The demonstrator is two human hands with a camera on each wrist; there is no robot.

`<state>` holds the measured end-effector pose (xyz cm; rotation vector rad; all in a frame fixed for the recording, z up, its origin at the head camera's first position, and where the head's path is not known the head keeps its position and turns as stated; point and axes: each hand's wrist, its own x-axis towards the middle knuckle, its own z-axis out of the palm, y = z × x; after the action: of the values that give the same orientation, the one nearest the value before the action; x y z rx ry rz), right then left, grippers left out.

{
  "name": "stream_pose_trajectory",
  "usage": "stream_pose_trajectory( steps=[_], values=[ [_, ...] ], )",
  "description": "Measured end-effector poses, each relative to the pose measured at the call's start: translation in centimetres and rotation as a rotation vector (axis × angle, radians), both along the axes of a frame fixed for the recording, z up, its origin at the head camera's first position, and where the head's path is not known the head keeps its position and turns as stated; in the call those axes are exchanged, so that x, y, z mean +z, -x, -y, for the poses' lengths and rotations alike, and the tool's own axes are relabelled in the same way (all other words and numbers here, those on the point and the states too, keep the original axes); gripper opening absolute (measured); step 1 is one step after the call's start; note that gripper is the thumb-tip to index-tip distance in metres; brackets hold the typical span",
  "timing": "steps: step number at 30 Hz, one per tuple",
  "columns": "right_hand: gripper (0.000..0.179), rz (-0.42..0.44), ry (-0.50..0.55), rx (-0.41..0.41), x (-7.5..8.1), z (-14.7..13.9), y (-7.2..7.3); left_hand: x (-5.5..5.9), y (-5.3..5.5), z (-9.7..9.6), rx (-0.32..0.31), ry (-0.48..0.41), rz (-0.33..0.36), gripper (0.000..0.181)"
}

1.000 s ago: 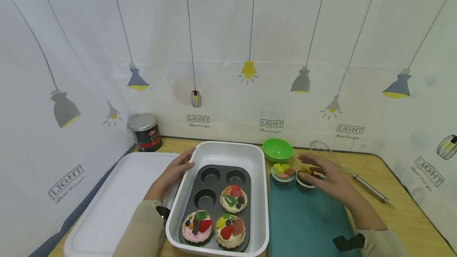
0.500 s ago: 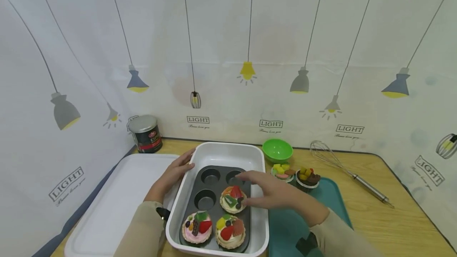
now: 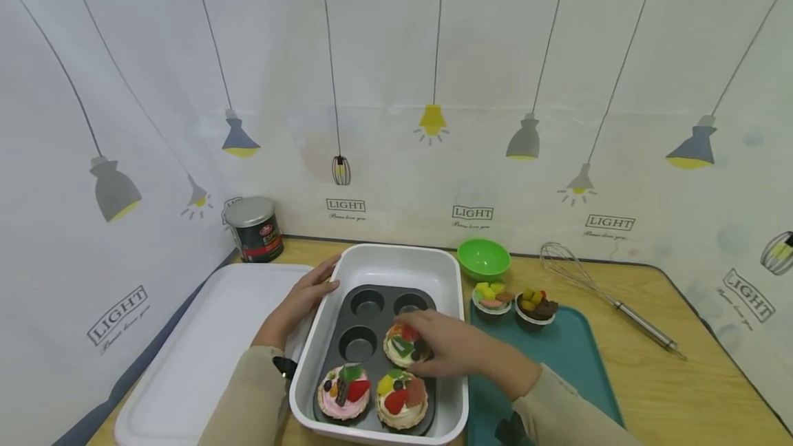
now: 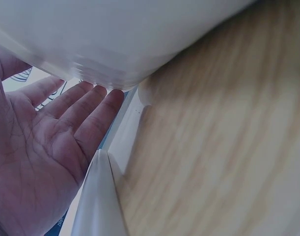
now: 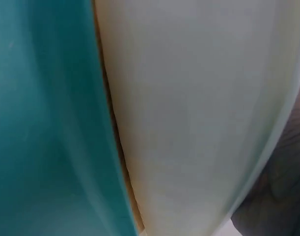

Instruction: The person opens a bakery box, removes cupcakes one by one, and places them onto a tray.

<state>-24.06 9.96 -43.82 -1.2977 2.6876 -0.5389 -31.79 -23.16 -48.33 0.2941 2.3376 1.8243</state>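
Observation:
A dark muffin tin (image 3: 334, 353) lies inside a deep white tray (image 3: 461, 281). Three fruit-topped cupcakes sit in its cups: a pink-cream one (image 3: 341, 394), a cream one with a strawberry (image 3: 401, 401), and another cream cupcake (image 3: 399, 348) above that. My right hand (image 3: 461, 346) reaches over the tray's right side, thumb and fingers pinching this upper cupcake and partly covering it. My left hand (image 3: 303, 305) steadies the white tray's left side; in the left wrist view, the left fingers (image 4: 86, 105) are nearly straight, tips against its outer wall.
Right of the white tray, a teal tray (image 3: 557, 363) bears a fruit cupcake (image 3: 492, 299) and a chocolate cupcake (image 3: 535, 310). Behind them stand a green bowl (image 3: 483, 259) and a whisk (image 3: 644, 322). A flat white tray (image 3: 204, 343) and a lidded tin (image 3: 254, 229) are at left.
My right hand has left the chocolate cupcake on the teal tray, moved left over the white tray and taken hold of the upper cupcake in the muffin tin. My left hand stays put.

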Motion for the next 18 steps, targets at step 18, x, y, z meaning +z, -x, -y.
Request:
stream_pose_trajectory(
  steps=[18],
  values=[
    [0.068,-0.031,0.078,0.023,-0.35,-0.20,-0.09,0.01,0.12,-0.07,-0.003,0.001,-0.007,0.064]
  ],
)
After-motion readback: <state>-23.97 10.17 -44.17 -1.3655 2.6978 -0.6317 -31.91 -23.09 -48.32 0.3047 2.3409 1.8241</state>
